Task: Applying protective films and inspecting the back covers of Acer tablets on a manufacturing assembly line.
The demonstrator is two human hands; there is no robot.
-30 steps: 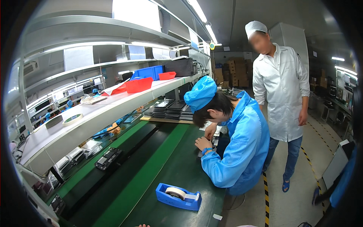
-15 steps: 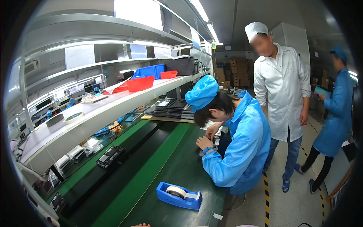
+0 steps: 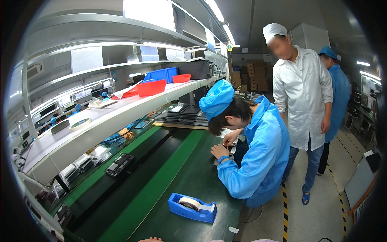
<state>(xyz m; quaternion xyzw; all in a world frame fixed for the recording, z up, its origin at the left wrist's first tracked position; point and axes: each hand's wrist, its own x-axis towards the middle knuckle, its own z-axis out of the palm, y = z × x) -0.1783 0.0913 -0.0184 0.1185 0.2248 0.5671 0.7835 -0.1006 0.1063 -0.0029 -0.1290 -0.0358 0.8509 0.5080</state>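
A sliver of my left hand (image 3: 151,239) shows at the lower edge, resting at the near end of the green workbench (image 3: 189,169). Only a few fingers come into the picture, so what it may hold is hidden. My right hand is out of sight. Nearest to the visible fingers is a blue tape dispenser (image 3: 192,207) with a roll of whitish tape. A small white scrap (image 3: 233,230) lies at the bench's right edge. Farther left, a black electronic device with exposed innards (image 3: 119,165) sits on the conveyor strip, and a similar device (image 3: 63,213) lies closer.
A co-worker in blue (image 3: 258,149) bends over the bench, handling small parts. Behind stand a person in a white coat (image 3: 302,97) and another in blue (image 3: 339,92). A shelf (image 3: 96,121) overhangs the left side, carrying red bins (image 3: 151,88). Stacked dark panels (image 3: 187,115) lie beyond.
The far person in blue has moved left, behind the white-coated person, and turned away. The view has shifted slightly; a bit more of my left fingers shows.
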